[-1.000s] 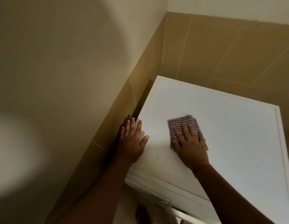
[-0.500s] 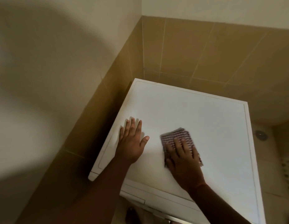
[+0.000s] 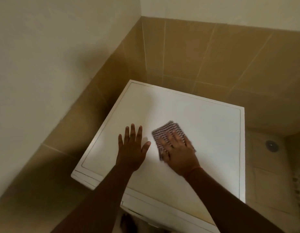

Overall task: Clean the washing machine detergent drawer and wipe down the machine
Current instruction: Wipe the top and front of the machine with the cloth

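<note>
The white washing machine top (image 3: 204, 125) fills the middle of the view, seen from above. A folded checked cloth (image 3: 166, 132) lies on it near the front centre. My right hand (image 3: 177, 152) lies flat on the cloth, fingers spread, pressing it onto the lid. My left hand (image 3: 131, 148) rests flat on the lid just left of the cloth, fingers apart, holding nothing. The machine's front edge (image 3: 145, 199) shows at the bottom. The detergent drawer is hidden from this angle.
Tan wall tiles (image 3: 204, 56) stand close behind and to the left of the machine, which sits in a corner. On the right a tiled floor drops away, with a round metal drain (image 3: 271, 145).
The view has swung left, so the machine sits further right in frame. My right hand has slid the cloth slightly along the lid. My left hand moved from the left edge onto the lid.
</note>
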`<state>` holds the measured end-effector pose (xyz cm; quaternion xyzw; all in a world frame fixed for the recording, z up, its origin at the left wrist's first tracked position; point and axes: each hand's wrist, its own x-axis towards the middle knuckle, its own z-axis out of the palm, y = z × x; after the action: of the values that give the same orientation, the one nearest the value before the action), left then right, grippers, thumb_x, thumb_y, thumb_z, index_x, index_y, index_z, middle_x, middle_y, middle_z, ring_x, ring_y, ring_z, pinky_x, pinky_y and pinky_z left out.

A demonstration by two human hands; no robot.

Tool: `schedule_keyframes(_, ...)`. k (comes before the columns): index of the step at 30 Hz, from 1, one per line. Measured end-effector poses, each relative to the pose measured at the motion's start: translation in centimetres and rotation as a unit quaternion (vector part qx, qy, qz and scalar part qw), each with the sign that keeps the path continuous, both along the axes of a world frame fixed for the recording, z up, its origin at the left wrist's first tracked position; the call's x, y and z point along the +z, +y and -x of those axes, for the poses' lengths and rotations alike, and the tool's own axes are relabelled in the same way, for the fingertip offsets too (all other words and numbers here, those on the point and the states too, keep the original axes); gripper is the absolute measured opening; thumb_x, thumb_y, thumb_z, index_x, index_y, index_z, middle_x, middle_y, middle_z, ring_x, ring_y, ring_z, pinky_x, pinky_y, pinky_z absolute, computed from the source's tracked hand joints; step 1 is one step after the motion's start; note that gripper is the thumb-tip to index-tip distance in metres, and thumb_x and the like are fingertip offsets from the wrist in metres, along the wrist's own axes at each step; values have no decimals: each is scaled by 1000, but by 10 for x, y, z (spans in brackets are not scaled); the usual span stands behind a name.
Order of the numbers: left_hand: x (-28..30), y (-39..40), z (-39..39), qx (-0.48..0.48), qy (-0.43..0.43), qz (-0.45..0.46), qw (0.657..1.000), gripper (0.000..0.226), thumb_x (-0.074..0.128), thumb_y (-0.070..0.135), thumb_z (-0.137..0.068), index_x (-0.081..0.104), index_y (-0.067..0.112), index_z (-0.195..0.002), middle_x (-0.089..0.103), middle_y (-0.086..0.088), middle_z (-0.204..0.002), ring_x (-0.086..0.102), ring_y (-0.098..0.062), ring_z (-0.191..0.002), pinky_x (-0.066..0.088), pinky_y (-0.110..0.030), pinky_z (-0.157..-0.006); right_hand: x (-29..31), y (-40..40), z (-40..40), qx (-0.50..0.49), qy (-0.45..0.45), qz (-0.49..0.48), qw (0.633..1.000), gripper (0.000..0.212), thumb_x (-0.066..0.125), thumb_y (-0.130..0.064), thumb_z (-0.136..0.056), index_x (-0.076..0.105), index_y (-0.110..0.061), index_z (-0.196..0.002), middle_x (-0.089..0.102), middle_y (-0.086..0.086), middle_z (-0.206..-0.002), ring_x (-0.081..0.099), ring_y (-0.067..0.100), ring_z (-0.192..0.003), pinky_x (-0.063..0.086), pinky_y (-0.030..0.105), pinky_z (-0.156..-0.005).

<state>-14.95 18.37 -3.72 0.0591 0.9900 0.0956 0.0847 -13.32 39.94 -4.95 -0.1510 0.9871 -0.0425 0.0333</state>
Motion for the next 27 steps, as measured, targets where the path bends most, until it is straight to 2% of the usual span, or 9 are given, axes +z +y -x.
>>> schedule_keyframes(3, 1, -2, -9, 28, 4, -2, 1000, 79, -7, 70, -88, -15, 29, -155, -23, -3, -162, -23, -24, -148, -10, -50, -119, -4, -3, 16, -133, 1, 6, 991, 58, 34, -48, -95, 39, -30, -149, 40, 9, -154, 33, 36, -142, 22, 63, -113)
schedule_keyframes(5, 2, -2, -15, 43, 3, -3, 999, 79, -6, 70, -89, -14, 29, -155, -22, -4, -163, -23, -23, -149, -8, -51, -120, -6, -15, 14, -18, -5, 3, 1000, 58, 35, -49, -97, 36, -30, -151, 37, 9, -156, 32, 38, -143, 20, 65, -112)
schedule_keyframes(8, 6, -5, -20, 52, 3, -1, 999, 79, -6, 71, -88, -13, 29, -155, -21, -3, -163, -23, -22, -149, -9, -50, -120, -2, -6, 27, 201, -13, -22, 979, 56, 28, -56, -97, 33, -39, -151, 32, 0, -159, 27, 29, -147, 20, 60, -115)
schedule_keyframes(13, 10, -17, -16, 87, 6, 6, 996, 78, -8, 70, -88, -13, 30, -155, -23, -2, -161, -24, -22, -148, -11, -50, -120, 3, -25, 48, 3, -51, -5, 999, 63, 9, -55, -95, 16, -38, -155, 15, 3, -164, 11, 33, -151, 11, 66, -114)
schedule_keyframes(18, 10, -27, -8, 89, 2, -11, 996, 75, -12, 69, -87, -19, 31, -151, -24, -4, -161, -24, -23, -148, -10, -50, -121, -1, -76, 19, 266, -17, -1, 964, 55, 24, -54, -99, 33, -34, -150, 30, 2, -160, 22, 34, -148, 23, 67, -112)
schedule_keyframes(20, 10, -33, -7, 87, 1, -10, 996, 75, -13, 69, -86, -21, 32, -150, -26, -3, -160, -24, -23, -148, -10, -50, -121, 0, -82, 32, 227, -6, 13, 974, 54, 27, -53, -99, 36, -35, -149, 33, 0, -158, 26, 30, -147, 25, 65, -113)
schedule_keyframes(23, 6, -47, -4, 86, 1, 10, 996, 75, -15, 69, -86, -23, 31, -149, -26, -3, -160, -23, -24, -148, -9, -50, -121, -1, -99, 44, 45, -34, 38, 998, 56, 29, -55, -98, 30, -37, -151, 33, 3, -159, 28, 34, -146, 25, 68, -111)
schedule_keyframes(25, 4, -58, 1, 95, 0, 6, 995, 76, -13, 69, -86, -21, 30, -151, -24, -4, -161, -21, -24, -149, -9, -51, -121, 0, -120, 43, 76, -45, 34, 996, 60, 33, -56, -96, 29, -35, -152, 32, 5, -159, 29, 37, -145, 23, 69, -111)
schedule_keyframes(27, 3, -68, 6, 109, 3, -7, 994, 81, -12, 69, -85, -15, 27, -154, -18, -6, -163, -18, -25, -150, -9, -51, -119, -2, -131, 43, 214, -19, 8, 977, 64, 34, -58, -93, 35, -30, -150, 34, 5, -158, 30, 35, -145, 25, 67, -111)
